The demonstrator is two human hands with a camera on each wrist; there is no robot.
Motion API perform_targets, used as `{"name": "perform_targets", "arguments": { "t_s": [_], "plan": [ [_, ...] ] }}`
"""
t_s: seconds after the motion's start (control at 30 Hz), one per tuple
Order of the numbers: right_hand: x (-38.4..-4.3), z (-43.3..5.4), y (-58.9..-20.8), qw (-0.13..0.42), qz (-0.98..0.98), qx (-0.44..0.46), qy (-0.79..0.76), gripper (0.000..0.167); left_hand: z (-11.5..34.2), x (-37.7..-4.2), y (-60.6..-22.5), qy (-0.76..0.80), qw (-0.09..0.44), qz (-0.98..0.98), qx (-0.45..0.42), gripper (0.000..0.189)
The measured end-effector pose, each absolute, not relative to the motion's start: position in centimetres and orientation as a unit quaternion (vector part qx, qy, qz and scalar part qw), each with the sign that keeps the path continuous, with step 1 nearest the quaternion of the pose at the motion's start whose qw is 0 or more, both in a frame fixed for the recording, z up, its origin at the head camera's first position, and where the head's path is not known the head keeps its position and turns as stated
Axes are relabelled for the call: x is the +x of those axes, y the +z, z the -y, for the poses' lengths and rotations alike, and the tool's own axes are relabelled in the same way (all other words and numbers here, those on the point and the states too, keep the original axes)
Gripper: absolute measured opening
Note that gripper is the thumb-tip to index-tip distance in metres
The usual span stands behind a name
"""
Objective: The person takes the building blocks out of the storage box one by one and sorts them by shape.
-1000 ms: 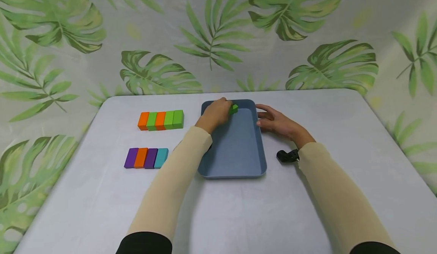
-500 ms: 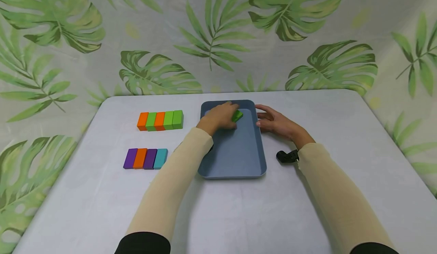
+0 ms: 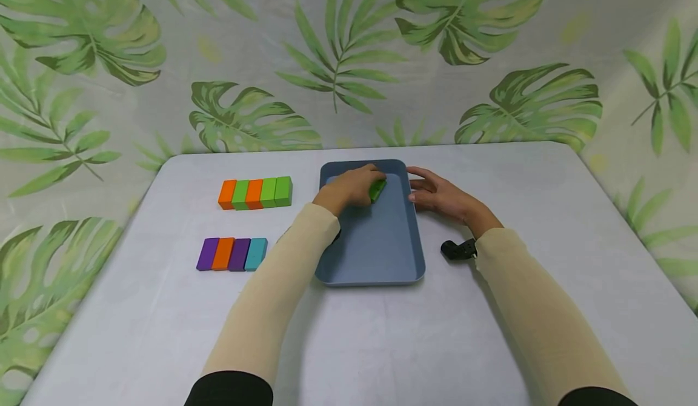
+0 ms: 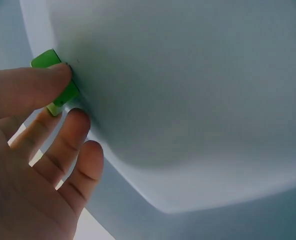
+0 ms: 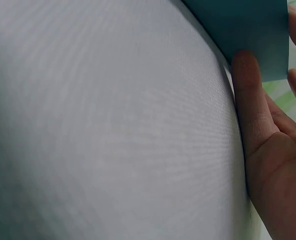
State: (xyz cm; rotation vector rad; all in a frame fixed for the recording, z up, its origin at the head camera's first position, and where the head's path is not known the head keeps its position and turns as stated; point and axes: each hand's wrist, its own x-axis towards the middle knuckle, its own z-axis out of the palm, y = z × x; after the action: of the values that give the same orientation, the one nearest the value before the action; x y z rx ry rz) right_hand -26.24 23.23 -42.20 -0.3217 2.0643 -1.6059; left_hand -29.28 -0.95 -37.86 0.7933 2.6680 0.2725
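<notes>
My left hand [image 3: 353, 186] reaches into the far part of a blue-grey tray [image 3: 371, 280] and pinches a green block [image 3: 378, 190]. In the left wrist view the thumb lies across the green block [image 4: 68, 94] and the fingers are behind it; the other fingers stay loosely bent over the tray's floor. My right hand [image 3: 444, 197] is at the tray's right side near the far corner, fingers relaxed. The right wrist view has its thumb against the tray's outer wall [image 5: 248, 30], with other fingertips at the wall's edge.
Left of the tray, a row of orange and green blocks [image 3: 254, 194] lies toward the back. Nearer stands a row of purple, orange and light-blue blocks [image 3: 231, 254], close to the left sleeve [image 3: 278, 291]. A white cloth [image 3: 392, 339] covers the table; a leaf-printed backdrop [image 3: 349, 60] hangs behind.
My left hand has moved slightly right and nearer within the tray, and the green block has come nearer and turned in its fingers. The right hand has kept its place.
</notes>
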Motion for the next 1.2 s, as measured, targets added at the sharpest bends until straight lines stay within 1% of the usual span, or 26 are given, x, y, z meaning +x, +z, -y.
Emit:
{"name": "perform_targets", "arguments": {
  "t_s": [0.4,0.63,0.8,1.0,1.2],
  "plan": [
    [-26.3,-23.3,-42.0,0.249,-0.76,-0.122,-0.588,0.077,1.7,-29.6,-37.4,0.1,0.152,-0.935,0.304,0.065],
    [-26.3,-23.2,-42.0,0.249,-0.765,-0.121,-0.581,0.077,3.4,-29.6,-36.0,0.147,0.119,-0.926,0.327,0.064],
    [-26.2,-23.3,-42.0,0.248,-0.77,-0.112,-0.577,0.077,4.1,-29.3,-35.0,0.157,0.109,-0.926,0.326,0.063],
    [-26.1,-23.3,-42.1,0.25,-0.771,-0.114,-0.574,0.077,5.0,-28.7,-33.6,0.14,0.103,-0.93,0.325,0.064],
    [-26.1,-23.1,-42.1,0.247,-0.769,-0.118,-0.577,0.075,6.3,-27.8,-32.4,0.125,0.076,-0.93,0.336,0.063]
  ]
}}
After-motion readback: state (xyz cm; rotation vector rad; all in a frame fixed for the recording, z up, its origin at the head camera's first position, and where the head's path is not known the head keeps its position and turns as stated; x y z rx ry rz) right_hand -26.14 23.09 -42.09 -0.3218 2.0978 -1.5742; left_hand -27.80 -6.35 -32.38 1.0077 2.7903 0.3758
